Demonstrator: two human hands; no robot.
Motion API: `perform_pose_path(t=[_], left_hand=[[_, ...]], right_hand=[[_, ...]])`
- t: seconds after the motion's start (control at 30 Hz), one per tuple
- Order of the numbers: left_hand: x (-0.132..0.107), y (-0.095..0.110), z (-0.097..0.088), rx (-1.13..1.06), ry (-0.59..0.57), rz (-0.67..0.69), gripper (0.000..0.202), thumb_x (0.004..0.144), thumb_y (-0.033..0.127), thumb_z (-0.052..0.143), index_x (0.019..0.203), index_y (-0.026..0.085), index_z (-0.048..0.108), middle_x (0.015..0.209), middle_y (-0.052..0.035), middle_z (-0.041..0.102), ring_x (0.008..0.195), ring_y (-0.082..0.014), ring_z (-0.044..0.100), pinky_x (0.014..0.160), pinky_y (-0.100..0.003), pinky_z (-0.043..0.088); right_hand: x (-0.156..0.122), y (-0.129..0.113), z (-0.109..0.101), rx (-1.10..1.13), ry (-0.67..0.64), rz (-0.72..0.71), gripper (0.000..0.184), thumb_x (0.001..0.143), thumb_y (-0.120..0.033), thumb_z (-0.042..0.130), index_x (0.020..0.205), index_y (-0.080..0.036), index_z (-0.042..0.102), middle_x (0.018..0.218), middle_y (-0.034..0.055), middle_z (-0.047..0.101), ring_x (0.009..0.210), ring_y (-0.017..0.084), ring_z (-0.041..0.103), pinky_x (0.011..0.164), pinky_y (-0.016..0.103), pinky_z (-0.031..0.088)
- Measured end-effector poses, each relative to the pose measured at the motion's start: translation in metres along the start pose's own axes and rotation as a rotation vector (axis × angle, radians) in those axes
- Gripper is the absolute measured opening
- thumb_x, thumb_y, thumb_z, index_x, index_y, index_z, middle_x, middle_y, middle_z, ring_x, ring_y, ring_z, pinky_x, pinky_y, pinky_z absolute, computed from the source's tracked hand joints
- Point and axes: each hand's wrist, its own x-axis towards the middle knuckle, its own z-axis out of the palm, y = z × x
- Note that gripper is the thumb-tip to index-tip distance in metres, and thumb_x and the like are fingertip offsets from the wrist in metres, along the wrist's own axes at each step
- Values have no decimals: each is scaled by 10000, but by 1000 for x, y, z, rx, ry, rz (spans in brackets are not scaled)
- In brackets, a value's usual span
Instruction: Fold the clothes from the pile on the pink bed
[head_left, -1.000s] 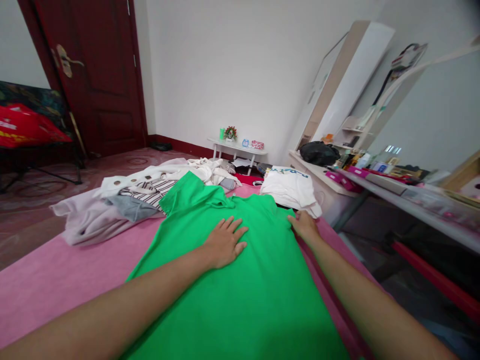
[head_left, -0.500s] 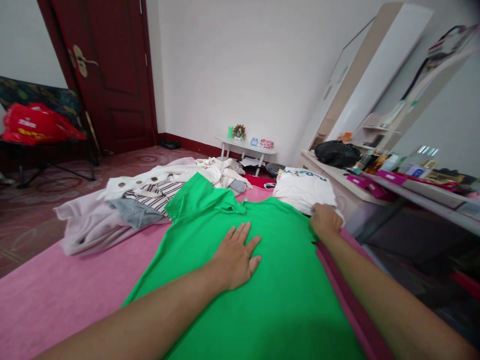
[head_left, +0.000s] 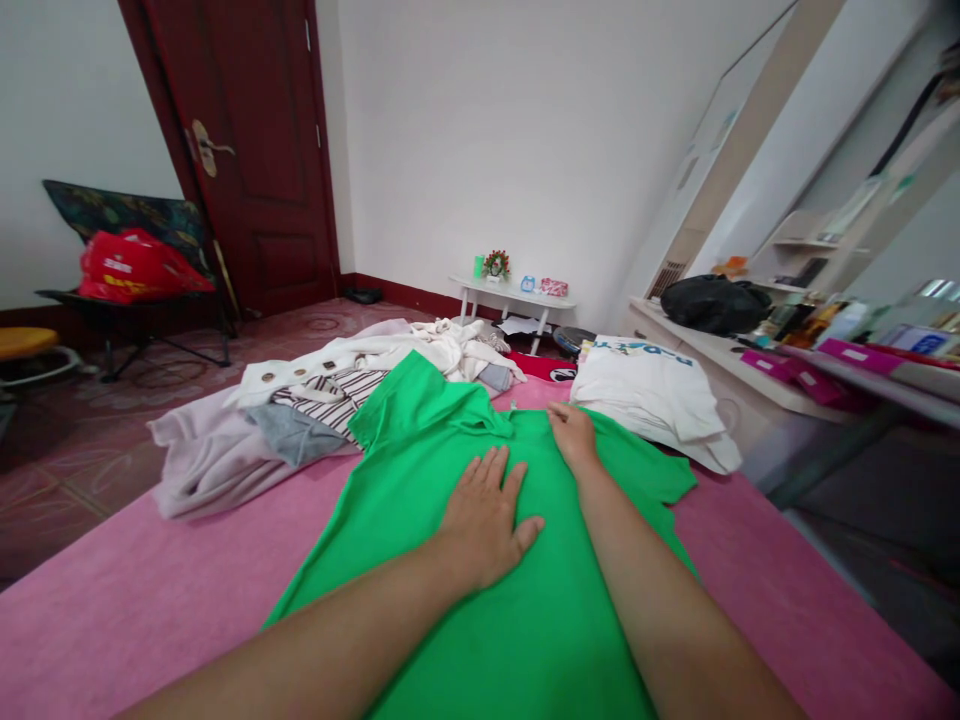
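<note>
A green T-shirt lies spread on the pink bed cover, its neckline away from me. My left hand rests flat on the middle of the shirt, fingers stretched out and thumb apart. Up at the neckline, my right hand has its fingers bent together on the collar edge, closed on the fabric. The shirt's right sleeve lies out to the side, while the left sleeve is bunched and creased. Both forearms cover part of the shirt's lower body.
Beyond the left sleeve lies a heap of clothes, with white, striped and grey pieces. A stack of folded white shirts stands at the far right of the bed. A cluttered dresser is on the right; a chair holds a red bag.
My right hand has moved left from the right sleeve to the collar, leaving that sleeve spread out. My left hand stays flat on the shirt. The view has turned slightly left.
</note>
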Motion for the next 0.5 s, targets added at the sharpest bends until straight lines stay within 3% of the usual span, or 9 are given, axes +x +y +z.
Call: perform_pose_path(t=[0.13,0.23,0.3,0.4,0.47,0.5], left_hand=[[18,-20,-10,-82,146,-44,583,853,385,468,1388,183,353,1494,-109,271,1307,-265,373,1074,-392,334],[46,-47,-29,-71,326,-84,544,839,181,434,1376,197,348,1504,-93,232,1211,-233,485,985,-342,429],[69,-65,-44,6,364,-112,603,814,123,442,1396,212,313,1500,-96,244,1191,-239,500,966,-348,434],[98,-85,-63,78,146,-88,599,794,174,528,1373,201,374,1371,-101,464,1117,-238,552,928,-323,439],[111,-92,-74,73,-62,-46,431,781,251,578,1209,198,567,1101,-55,657,940,-205,631,843,-271,466],[114,-95,-79,74,-111,-41,330,777,286,585,1090,199,642,957,-33,695,849,-188,647,797,-250,473]], right_hand=[[-2,13,-2,239,16,59,343,705,-244,479,972,-134,665,900,97,716,783,203,669,690,319,521],[-1,17,-1,354,25,77,312,673,-285,509,896,-130,663,827,95,715,717,198,667,633,306,520],[0,18,0,399,25,75,284,647,-288,521,843,-134,657,786,88,709,688,191,659,628,303,514],[1,18,0,440,17,70,260,627,-287,521,802,-141,645,743,74,700,655,179,646,615,296,506],[1,18,-1,455,13,68,271,628,-294,516,813,-138,638,734,72,695,642,173,640,603,287,500],[0,17,-1,460,12,67,289,632,-297,509,836,-134,634,738,74,693,638,170,638,595,282,496]])
